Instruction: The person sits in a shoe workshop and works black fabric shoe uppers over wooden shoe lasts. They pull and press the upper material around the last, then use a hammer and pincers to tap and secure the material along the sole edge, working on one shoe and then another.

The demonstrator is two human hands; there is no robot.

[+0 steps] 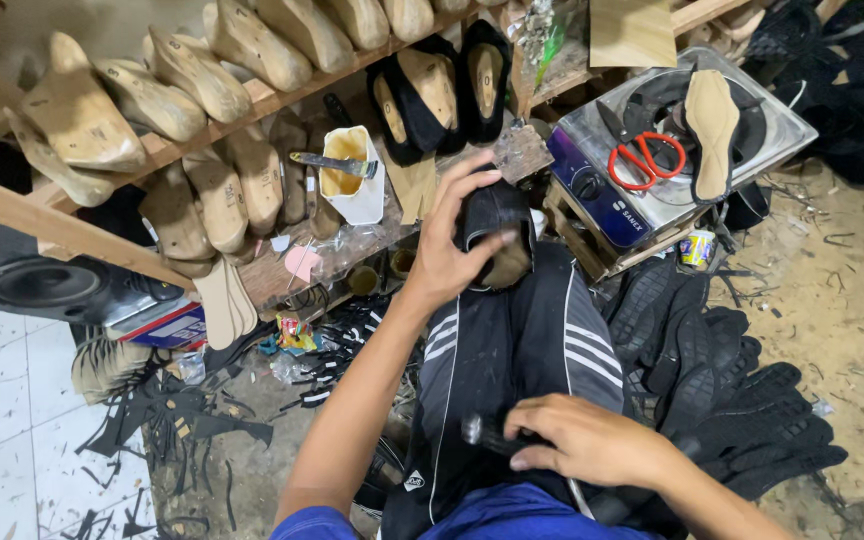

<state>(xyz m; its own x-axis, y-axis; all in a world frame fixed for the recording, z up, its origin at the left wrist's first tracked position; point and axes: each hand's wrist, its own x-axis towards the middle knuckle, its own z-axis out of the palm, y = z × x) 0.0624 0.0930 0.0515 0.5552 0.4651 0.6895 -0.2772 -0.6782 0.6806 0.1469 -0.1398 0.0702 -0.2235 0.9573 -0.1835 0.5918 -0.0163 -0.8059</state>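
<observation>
Hands at work over the person's lap, seen from the head camera. Left hand (449, 255) reaches forward, fingers curled in a closed grip over a black shoe (497, 238) mounted on a last, which rests on the knee of the striped black trousers (512, 345). Right hand (582, 438) lies nearer the body, its grip wrapped shut around the dark handle of a hammer (480, 433); metal head shows just left of the fingers. Ahead, a wooden shelf (272, 100) carries a row of pale wooden lasts (167, 85). Below it stands a white container (352, 175) stained yellow, a brush across its rim. To the right, a steel gas stove (682, 150) with a blue front panel holds red-handled scissors (642, 158) and a tan insole (712, 120). Small round tin with yellow-and-blue label (697, 248) sits under the stove's corner. Flat box, red and blue (167, 325), lies at left beside a black speaker (32, 280). Black soles (732, 400) piled on the floor at right.
</observation>
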